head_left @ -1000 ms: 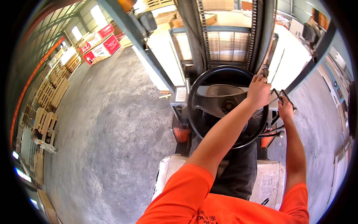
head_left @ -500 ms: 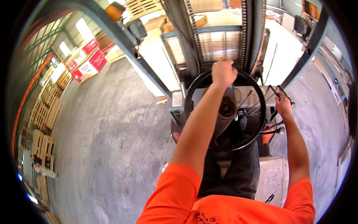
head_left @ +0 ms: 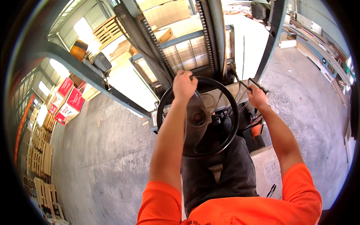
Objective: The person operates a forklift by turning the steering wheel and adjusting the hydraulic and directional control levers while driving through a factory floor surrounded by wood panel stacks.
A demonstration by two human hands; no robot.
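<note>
My left hand (head_left: pixel 185 85) is closed at the top left of a black steering wheel (head_left: pixel 235 129) on a forklift. Its fingers curl over the rim, partly hidden from me. To the right of the wheel, my right hand (head_left: pixel 257 96) is closed around a black control lever (head_left: pixel 242 83). Beyond the wheel rises the forklift mast (head_left: pixel 207 32) with its chains, and behind it stands a metal load guard (head_left: pixel 183 42). The steering column (head_left: pixel 195 118) shows through the wheel, above my legs.
A large pale load with flat tops (head_left: pixel 252 45) sits in front of the mast. Frame posts (head_left: pixel 95 80) flank the cab. Red and white cartons (head_left: pixel 70 101) stand at the left, with stacked wooden pallets (head_left: pixel 40 155) nearer. A long bench-like machine (head_left: pixel 315 56) stands at the far right on the concrete floor (head_left: pixel 105 161).
My left hand has shifted left and slightly down, with the wheel now lower left in view. The whole view has swung, so mast and cartons appear further left. My right hand stays on the lever.
</note>
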